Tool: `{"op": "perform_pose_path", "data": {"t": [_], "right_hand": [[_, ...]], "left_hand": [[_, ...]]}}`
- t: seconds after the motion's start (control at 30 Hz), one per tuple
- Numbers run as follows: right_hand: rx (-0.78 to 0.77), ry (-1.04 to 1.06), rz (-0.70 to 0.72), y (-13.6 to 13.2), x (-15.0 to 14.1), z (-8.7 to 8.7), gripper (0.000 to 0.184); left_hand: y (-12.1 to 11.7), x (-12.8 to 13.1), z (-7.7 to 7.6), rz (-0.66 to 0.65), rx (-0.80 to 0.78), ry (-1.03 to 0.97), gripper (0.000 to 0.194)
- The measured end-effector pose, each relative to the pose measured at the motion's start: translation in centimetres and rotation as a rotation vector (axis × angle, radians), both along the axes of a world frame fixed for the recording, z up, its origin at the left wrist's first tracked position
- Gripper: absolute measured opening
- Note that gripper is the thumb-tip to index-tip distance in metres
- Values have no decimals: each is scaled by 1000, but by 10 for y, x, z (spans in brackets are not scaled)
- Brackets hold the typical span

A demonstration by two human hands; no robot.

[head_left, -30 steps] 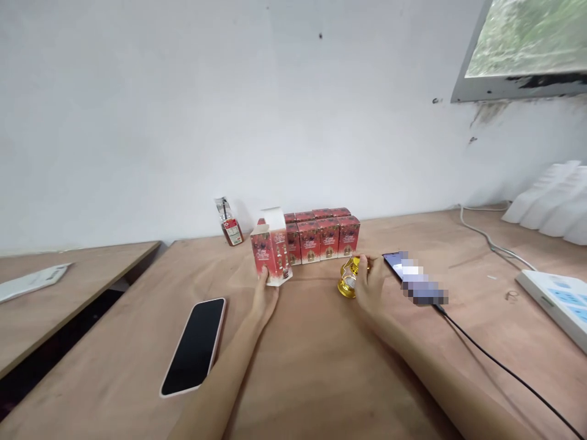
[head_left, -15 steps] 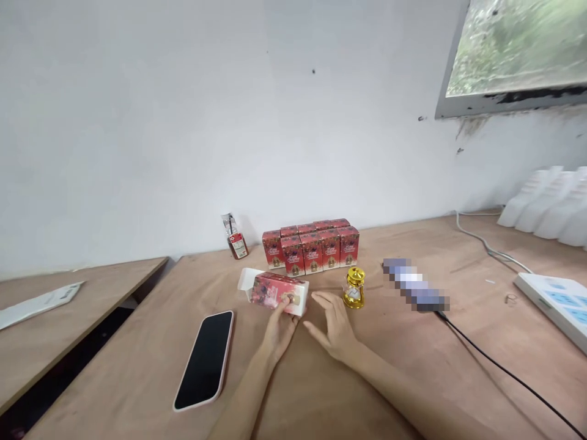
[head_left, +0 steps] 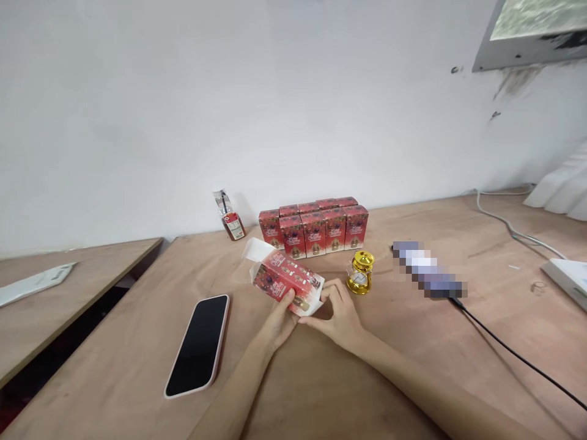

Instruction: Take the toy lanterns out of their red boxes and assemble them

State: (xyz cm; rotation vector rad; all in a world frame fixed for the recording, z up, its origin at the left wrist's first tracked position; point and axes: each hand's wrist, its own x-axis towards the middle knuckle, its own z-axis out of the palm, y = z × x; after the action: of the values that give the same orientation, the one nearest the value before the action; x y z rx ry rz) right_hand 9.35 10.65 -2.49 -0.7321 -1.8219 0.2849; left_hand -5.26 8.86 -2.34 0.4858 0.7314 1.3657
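My left hand (head_left: 278, 322) is closed around a red printed cardboard box (head_left: 287, 276), thumb on its printed face. The box lies tilted, with its white flaps (head_left: 257, 250) standing open at the far left end. At its near right end, my right hand (head_left: 343, 318) has curled fingers and thumb on either side of the white end edge, gripping it. Whether anything is inside the box is hidden. A small shiny gold lantern (head_left: 361, 273) with a clear middle stands upright just beyond my right hand, apart from it.
Several matching red boxes (head_left: 315, 235) stand in rows behind. A small bottle-like pack (head_left: 233, 225) leans by the wall. A phone (head_left: 198, 345) lies left; a blurred device (head_left: 426, 269) with a black cable (head_left: 509, 353) lies right. A white power strip (head_left: 568, 290) sits at the right edge.
My right hand has moved from beside the box onto its near end. The box has turned, its open flaps swinging up. The view has shifted slightly downward.
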Motion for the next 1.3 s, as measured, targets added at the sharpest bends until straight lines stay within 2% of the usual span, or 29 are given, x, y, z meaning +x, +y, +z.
{"op": "perform_pose_path", "data": {"t": [0.1,0.17,0.3,0.37,0.43,0.57,0.77,0.87,1.03,1.2,1.3], "right_hand": [[62,-4,-56,0,1,0,33],[89,-11,-37,0,3,3,28],[137,-112,172,-5,8,9,8],[207,-175,269,-8,9,10,14],[270,-243,290,-9,9,9,19],[247,-382,142,-10,4,4,29],[316,-537,-56,-11,-2,1,26],[317,-558,-152,-11,-2,2,27],[339,-592,-213,-10,0,4,15],[331,-639,-263,-8,0,3,8],[237,-667,-313,-7,1,1,25]], "left_hand": [[1,3,3,66,-30,-18,39],[1,4,7,71,-38,-38,36],[1,2,15,-7,-50,-72,44],[1,0,17,-40,-49,-82,50],[2,-1,18,-52,-48,-84,52],[3,-1,19,-45,-82,-70,46],[3,3,18,0,-124,-59,43],[4,4,15,64,-108,-64,39],[6,4,15,186,-140,-92,24],[5,2,21,238,-171,-86,22],[3,1,23,352,-187,-33,19]]}}
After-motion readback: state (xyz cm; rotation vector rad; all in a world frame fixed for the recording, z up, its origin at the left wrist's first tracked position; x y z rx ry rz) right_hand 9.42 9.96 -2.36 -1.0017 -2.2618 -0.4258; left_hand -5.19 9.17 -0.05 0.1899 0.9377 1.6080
